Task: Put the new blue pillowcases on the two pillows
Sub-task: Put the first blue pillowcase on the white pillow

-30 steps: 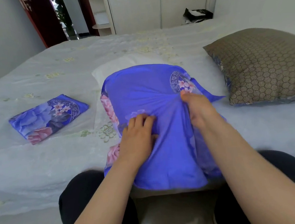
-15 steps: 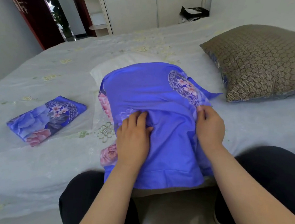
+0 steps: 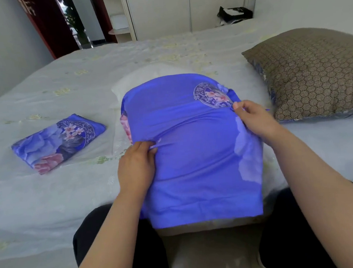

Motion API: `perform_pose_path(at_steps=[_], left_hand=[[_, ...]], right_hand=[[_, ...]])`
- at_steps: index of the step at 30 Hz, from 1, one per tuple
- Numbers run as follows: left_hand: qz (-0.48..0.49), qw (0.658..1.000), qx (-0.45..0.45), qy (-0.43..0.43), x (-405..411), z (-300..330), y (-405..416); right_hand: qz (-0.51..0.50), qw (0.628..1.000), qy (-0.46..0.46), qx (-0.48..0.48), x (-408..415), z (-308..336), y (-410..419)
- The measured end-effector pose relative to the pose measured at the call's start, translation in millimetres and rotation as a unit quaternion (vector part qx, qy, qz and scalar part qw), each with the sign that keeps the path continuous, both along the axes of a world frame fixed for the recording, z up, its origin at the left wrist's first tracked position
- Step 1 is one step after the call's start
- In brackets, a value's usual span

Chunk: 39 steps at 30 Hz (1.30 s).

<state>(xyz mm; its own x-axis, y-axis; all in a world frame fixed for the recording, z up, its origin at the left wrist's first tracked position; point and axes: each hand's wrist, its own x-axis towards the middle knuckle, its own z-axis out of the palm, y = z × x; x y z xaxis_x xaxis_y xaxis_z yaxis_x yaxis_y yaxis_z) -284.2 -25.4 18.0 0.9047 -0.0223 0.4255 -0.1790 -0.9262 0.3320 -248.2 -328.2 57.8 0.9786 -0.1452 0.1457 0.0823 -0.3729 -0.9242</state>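
right hand (image 3: 254, 118) moved up pillowcase (image 3: 193, 149) edge; long axis runs away.

- The wide white embroidered bed cover (image 3: 49, 196) lay under everything else.
- The blue floral pillowcase half drawn over a white pillow (image 3: 194, 153) sat at the near middle, its near end over the bed's edge, between the person's arms.
- The left hand (image 3: 136, 164) gripped its left edge; the right hand (image 3: 252, 117) pinched its right edge, farther back.
- The folded blue floral pillowcase (image 3: 58, 143) lay to the left, apart.
- The brown honeycomb-patterned pillow (image 3: 314, 72) lay to the right, just beside.
- The black bag (image 3: 234, 15) sat at the bed's far side.
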Motion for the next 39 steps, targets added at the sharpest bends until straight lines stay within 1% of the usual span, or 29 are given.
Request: perform_pose_path(at_steps=[2,3,4,5,7,8,9,11,12,13,14,15,16,17,18,19,21,22,25,26,27,28,29,30,32,34,36,38,39], left_hand=[[0.004,0.998,-0.069,0.001,0.9,7.3,-1.4],[0.000,0.995,-0.103,-0.005,0.1,10.0,-2.9],[-0.004,0.992,-0.128,-0.011,-1.5,12.5,-5.7],[-0.007,0.989,-0.146,-0.013,-2.4,14.3,-9.6],[0.005,0.986,-0.165,-0.004,-1.9,20.2,-18.9],[0.010,0.984,-0.177,0.001,-1.2,26.1,-23.4],[0.012,0.980,-0.198,0.006,0.2,32.4,-27.0],[0.000,0.968,-0.249,0.024,5.1,42.5,-35.5],[-0.004,0.962,-0.271,0.040,8.3,45.4,-36.8],[-0.007,0.953,-0.297,0.060,12.6,47.3,-35.0],[-0.018,0.938,-0.337,0.081,16.9,48.0,-30.2],[-0.032,0.908,-0.405,0.102,19.6,49.2,-21.8],[-0.045,0.867,-0.480,0.126,21.3,50.3,-12.4],[-0.049,0.824,-0.541,0.158,25.0,47.1,-0.8],[-0.061,0.805,-0.558,0.192,26.5,42.7,9.6],[-0.077,0.823,-0.516,0.225,24.2,39.6,14.4],[-0.108,0.876,-0.385,0.268,20.2,30.4,16.2],[-0.114,0.889,-0.344,0.279,16.8,28.6,13.9],[-0.116,0.910,-0.303,0.259,13.8,31.6,14.6],[-0.104,0.923,-0.288,0.233,12.6,34.0,13.6],[-0.086,0.938,-0.275,0.194,11.6,36.8,10.8],[-0.062,0.954,-0.255,0.147,10.0,40.1,5.7],[-0.039,0.966,-0.233,0.102,7.8,42.8,-1.9],[-0.025,0.972,-0.224,0.065,6.1,44.5,-10.1],[-0.008,0.973,-0.230,0.035,4.3,44.0,-23.7],[-0.019,0.974,-0.223,0.036,0.8,44.1,-36.0],[-0.036,0.980,-0.191,0.034,-1.1,41.5,-49.1],[-0.035,0.988,-0.143,0.037,-0.1,40.6,-58.8],[-0.040,0.989,-0.135,0.042,1.8,39.6,-59.9]], right_hand=[[0.086,0.990,0.023,0.106,-10.4,-3.7,-4.2],[0.095,0.991,0.021,0.096,-14.5,-5.9,-8.0],[0.063,0.997,-0.002,0.036,-17.0,-8.7,-11.4],[-0.009,0.997,-0.040,-0.062,-17.4,-12.6,-14.2],[-0.167,0.955,-0.109,-0.219,-17.7,-14.5,-8.5],[-0.208,0.938,-0.129,-0.246,-19.8,-9.3,1.6],[-0.216,0.935,-0.136,-0.245,-22.2,-3.3,15.5],[-0.162,0.940,-0.166,-0.251,-27.0,7.8,47.9],[-0.110,0.949,-0.177,-0.237,-27.8,12.1,60.8],[-0.051,0.964,-0.174,-0.192,-28.8,18.8,70.4],[0.005,0.983,-0.138,-0.120,-25.9,25.1,70.9],[0.067,0.995,-0.071,-0.009,-23.4,32.3,65.1],[0.109,0.988,-0.004,0.109,-19.7,38.0,54.7],[0.113,0.975,0.046,0.184,-12.1,37.2,37.4],[0.101,0.972,0.079,0.195,-6.6,35.0,21.5],[0.074,0.982,0.101,0.144,-2.0,27.7,8.1],[0.049,0.992,0.112,0.000,0.9,8.3,-9.2],[0.053,0.991,0.120,-0.020,-1.5,1.2,-13.5],[0.149,0.977,0.130,0.075,-20.8,0.9,-26.0],[0.171,0.974,0.133,0.072,-28.0,3.7,-29.3],[0.157,0.979,0.126,0.031,-32.8,4.9,-31.2],[0.107,0.988,0.095,-0.051,-37.0,3.3,-31.3],[0.016,0.987,0.057,-0.147,-38.0,-0.6,-29.6],[-0.074,0.970,0.028,-0.231,-38.8,-2.0,-23.8],[-0.179,0.925,0.013,-0.335,-46.7,0.9,-2.6],[-0.208,0.912,-0.014,-0.352,-58.9,13.4,22.9],[-0.178,0.921,-0.097,-0.331,-71.4,20.4,55.5],[-0.106,0.943,-0.174,-0.263,-81.4,23.7,90.6],[-0.053,0.962,-0.174,-0.202,-81.0,24.8,101.0]])
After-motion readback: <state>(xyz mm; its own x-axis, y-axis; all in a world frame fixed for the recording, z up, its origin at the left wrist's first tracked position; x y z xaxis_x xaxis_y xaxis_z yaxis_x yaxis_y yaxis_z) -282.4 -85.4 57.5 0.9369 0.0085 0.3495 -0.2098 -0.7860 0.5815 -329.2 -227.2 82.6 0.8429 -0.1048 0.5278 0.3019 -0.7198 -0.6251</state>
